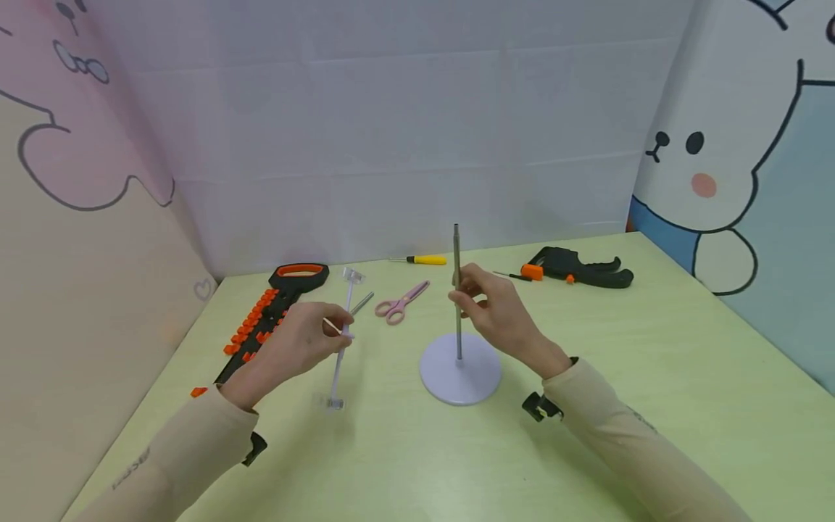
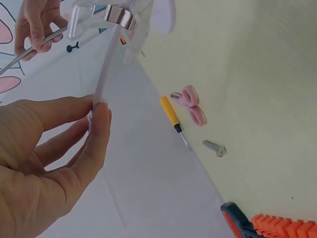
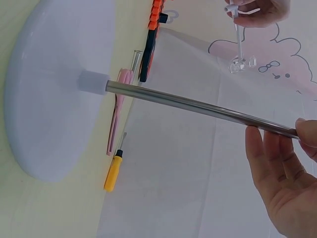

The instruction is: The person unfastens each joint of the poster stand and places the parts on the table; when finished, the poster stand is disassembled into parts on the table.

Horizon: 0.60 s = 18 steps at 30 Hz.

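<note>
Left hand (image 1: 293, 341) is pinching the bar (image 2: 106, 69) near mid-length, above the desk (image 1: 652, 348); right hand (image 1: 499, 308) is pinching the metal pole (image 3: 198, 107), which is standing in the base (image 1: 443, 380). Bar: probably light, clear ends (image 1: 353, 275) fragile; hold mid-shaft. Pole: likely stiff, slippery.

Upright rod (image 3: 198, 107): plain silver
Round base (image 1: 450, 386): white, faintly lavender
Thin bar (image 2: 105, 69): milky white
End pieces (image 1: 353, 275): clear and colourless
Loose tube (image 1: 362, 303): silver-grey
Scissors (image 1: 413, 293): pastel pink
Screwdriver (image 1: 430, 260): yellow handle, black collar, silver shank
Toothed tool (image 1: 279, 303): black, with a row of bright orange tabs and an orange-lined handle
Pistol-grip tool (image 1: 559, 262): black, orange accents
Tabletop (image 1: 404, 464): pale yellow-green
Backdrop (image 1: 417, 130): pale lavender-white, unpatterned
Left panel (image 1: 98, 152): pink cartoon figure, grey outlines, cream below
Right panel (image 1: 724, 167): white cartoon figure, black outlines, salmon cheek, blue areas
Sleeves (image 1: 183, 449): cream, dark markings
</note>
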Motion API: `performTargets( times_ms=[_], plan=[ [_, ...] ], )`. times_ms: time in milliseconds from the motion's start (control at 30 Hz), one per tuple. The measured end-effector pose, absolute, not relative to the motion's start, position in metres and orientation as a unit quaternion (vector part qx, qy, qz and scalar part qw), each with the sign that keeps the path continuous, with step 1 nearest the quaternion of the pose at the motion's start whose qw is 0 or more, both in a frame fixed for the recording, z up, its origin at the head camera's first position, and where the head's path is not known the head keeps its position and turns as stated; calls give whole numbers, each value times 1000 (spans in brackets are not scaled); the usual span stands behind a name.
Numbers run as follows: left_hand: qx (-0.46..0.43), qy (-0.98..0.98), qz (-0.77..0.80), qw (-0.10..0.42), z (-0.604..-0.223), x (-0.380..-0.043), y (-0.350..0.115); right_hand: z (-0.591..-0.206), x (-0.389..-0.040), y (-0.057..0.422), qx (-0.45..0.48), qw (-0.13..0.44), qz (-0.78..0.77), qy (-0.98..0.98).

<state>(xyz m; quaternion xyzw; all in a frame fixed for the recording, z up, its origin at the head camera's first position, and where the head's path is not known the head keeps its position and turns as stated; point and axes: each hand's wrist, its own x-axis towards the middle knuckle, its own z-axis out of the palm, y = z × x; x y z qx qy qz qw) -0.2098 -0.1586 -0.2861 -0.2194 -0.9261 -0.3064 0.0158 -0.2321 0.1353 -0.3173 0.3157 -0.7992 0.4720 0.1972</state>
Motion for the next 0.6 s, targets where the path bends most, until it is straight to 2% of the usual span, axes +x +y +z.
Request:
performTargets(
  times_ms=[600],
  plan=[
    [-184, -935, -303, -25, -318, -215, -169, -316, -236, 136, 316, 195, 467, -803]
  ],
)
